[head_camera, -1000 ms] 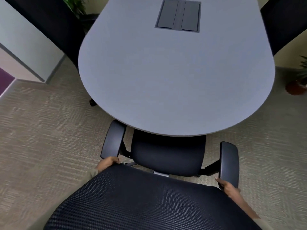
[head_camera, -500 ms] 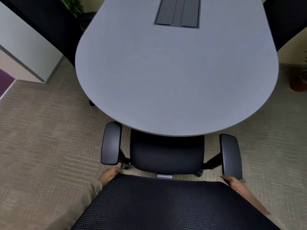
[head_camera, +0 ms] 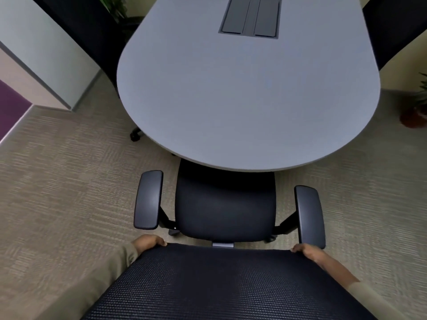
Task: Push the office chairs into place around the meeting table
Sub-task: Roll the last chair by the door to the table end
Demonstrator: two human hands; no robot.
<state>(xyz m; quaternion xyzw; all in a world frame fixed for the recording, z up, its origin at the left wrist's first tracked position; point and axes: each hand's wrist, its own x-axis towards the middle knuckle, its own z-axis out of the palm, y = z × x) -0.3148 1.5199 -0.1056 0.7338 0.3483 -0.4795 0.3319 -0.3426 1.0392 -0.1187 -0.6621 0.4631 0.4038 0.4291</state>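
Note:
A black office chair (head_camera: 225, 204) faces the rounded near end of the grey meeting table (head_camera: 231, 100). The front of its seat lies under the table edge, and both armrests stand just outside that edge. Its mesh backrest (head_camera: 219, 285) fills the bottom of the view. My left hand (head_camera: 149, 242) grips the backrest's top left corner. My right hand (head_camera: 307, 250) grips the top right corner, close behind the right armrest (head_camera: 309, 213).
Two more dark chair backs stand at the table's far left (head_camera: 92, 35) and far right (head_camera: 397, 26). A caster (head_camera: 136, 135) shows under the table's left side. A potted plant (head_camera: 416, 112) sits at the right, a wall corner (head_camera: 46, 65) at the left. Carpet surrounds the chair.
The chair has straightened to face the table squarely. My hands have kept their hold on the backrest corners.

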